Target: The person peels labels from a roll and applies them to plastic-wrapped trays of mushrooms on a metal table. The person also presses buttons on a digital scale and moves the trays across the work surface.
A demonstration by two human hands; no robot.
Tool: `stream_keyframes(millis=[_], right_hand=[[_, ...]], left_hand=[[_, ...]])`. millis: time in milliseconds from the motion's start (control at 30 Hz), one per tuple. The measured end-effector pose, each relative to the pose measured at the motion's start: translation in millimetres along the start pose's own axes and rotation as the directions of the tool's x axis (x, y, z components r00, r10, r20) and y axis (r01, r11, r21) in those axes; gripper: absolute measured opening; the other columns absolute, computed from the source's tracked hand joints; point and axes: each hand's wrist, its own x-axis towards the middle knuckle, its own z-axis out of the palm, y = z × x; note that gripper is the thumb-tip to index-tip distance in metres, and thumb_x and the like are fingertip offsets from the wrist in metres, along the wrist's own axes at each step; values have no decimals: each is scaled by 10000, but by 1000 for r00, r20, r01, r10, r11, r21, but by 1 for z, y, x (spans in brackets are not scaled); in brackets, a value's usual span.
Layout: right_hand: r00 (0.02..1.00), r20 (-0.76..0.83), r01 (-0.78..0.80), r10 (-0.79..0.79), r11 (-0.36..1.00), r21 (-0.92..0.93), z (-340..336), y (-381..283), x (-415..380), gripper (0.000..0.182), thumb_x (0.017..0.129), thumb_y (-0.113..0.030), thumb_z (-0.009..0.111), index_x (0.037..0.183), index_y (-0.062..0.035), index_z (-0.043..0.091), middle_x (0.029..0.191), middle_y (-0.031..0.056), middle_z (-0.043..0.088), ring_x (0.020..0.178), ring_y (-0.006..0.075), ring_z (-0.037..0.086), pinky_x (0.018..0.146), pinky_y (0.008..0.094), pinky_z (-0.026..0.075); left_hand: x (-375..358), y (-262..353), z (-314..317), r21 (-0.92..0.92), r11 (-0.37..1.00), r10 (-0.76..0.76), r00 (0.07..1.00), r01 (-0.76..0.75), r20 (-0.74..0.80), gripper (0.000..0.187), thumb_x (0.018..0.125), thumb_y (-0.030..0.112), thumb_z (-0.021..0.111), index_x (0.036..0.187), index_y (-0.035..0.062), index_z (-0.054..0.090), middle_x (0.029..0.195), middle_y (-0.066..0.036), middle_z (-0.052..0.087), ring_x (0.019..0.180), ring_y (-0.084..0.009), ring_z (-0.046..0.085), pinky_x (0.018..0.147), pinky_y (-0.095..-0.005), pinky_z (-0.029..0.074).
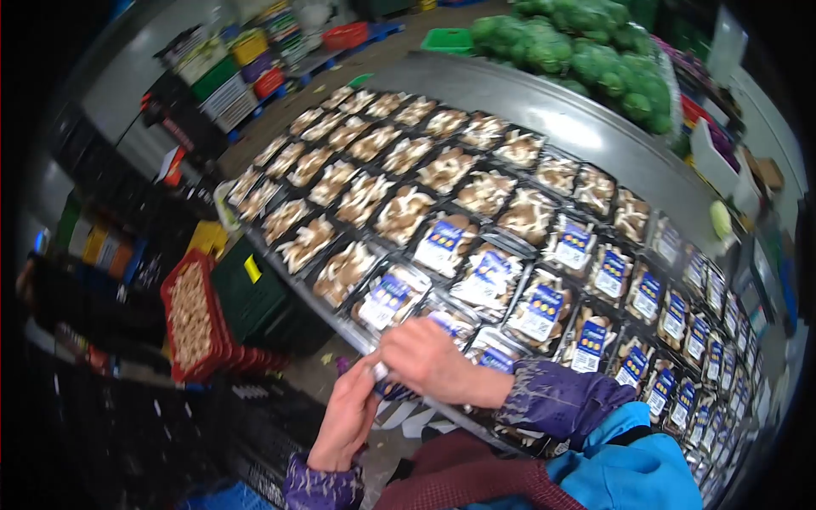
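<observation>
While both hands (387,382) pinch a small label (380,371), fingers closed, beside mushroom trays (391,297).

Illumination is even and overhead, moderately bright at the centre. Glare reflects off the film on the mushroom packs (442,246) and off the metal table (544,110). Fisheye distortion curves all edges; corners are vignetted black. Slight motion blur softens detail throughout.

Long metal table (544,106); concrete floor (280,127); stacked coloured crates (229,72) at far wall; red crate (195,316) below.
</observation>
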Motion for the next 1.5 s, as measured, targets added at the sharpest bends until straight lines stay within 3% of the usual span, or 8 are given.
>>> stream_keyframes(millis=[267, 467, 733, 867, 1000, 1133, 1333, 1500], right_hand=[[756, -66, -479, 651, 620, 622, -111, 116, -3, 181, 806, -42, 595, 907, -50, 445, 778, 26, 546, 692, 106, 556, 582, 240, 479], [705, -221, -707, 674, 693, -141, -141, 295, -53, 304, 798, -105, 591, 1048, -65, 423, 1019, 191, 574, 918, 345, 591, 718, 432, 488], [894, -288, -383, 344, 254, -888, -101, 282, -58, 399, 724, -126, 591, 1113, -98, 506, 1136, 120, 481, 945, 259, 482, 663, 414, 389], [891, 93, -448, 444, 894, 27, -59, 159, -12, 487, 747, -204, 648, 1158, -15, 466, 1167, 187, 487, 1093, 353, 472, 892, 385, 421], [837, 544, -428, 68, 701, 571, 2, 24, 3, 524, 764, -249, 675, 1196, -16, 493, 1130, 157, 561, 1078, 238, 520, 940, 344, 387], [787, 510, -605, 349, 267, 751, 40, -21, 10, 253, 820, -148, 617, 1019, 8, 614, 853, 65, 657, 795, 89, 578, 733, 264, 472], [816, 246, -578, 524, 754, 313, 57, -52, 38, 294, 738, -151, 693, 970, -29, 560, 794, 79, 578, 736, 203, 581, 682, 291, 452], [995, 61, -75, 78, 996, -40, 68, -48, 64, 304, 654, -169, 695, 894, -80, 532, 931, 61, 528, 894, 234, 522, 723, 348, 413]], left_hand=[[30, -17, -32, 240, 969, 61, 888, 56, -455, 411, 854, 29, 518, 1252, -14, 424, 1093, -120, 548, 924, -176, 580, 778, -266, 471], [31, -19, -26, 241, 970, 98, 891, 13, -444, 544, 767, -135, 491, 1258, 21, 315, 1111, -176, 507, 997, -247, 552, 879, -358, 465], [14, -4, -8, 170, 985, 92, 896, -19, -435, 557, 751, -152, 502, 1253, 34, 349, 1121, -169, 503, 1013, -232, 534, 888, -339, 446], [6, 9, -7, 122, 979, 197, 915, -163, -353, 536, 751, -123, 524, 1246, 35, 392, 1098, -123, 519, 992, -210, 548, 875, -326, 461], [-9, 39, -9, -72, 951, 254, 891, -302, -377, 476, 845, -17, 540, 1282, 35, 358, 1090, -137, 540, 986, -201, 561, 865, -329, 475], [-24, 52, -25, -162, 930, 275, 916, -331, -291, 448, 908, 83, 478, 1330, 83, 327, 1213, -93, 469, 1067, -185, 522, 903, -326, 456], [-23, 40, -73, 82, 972, 231, 964, -222, -133, 332, 899, 25, 456, 1226, -26, 453, 1114, -73, 537, 1011, -137, 531, 884, -268, 429], [-7, 50, -96, 152, 986, 46, 994, -61, 102, 338, 923, 93, 448, 1231, -47, 441, 1135, -82, 531, 1037, -134, 514, 887, -272, 410]])
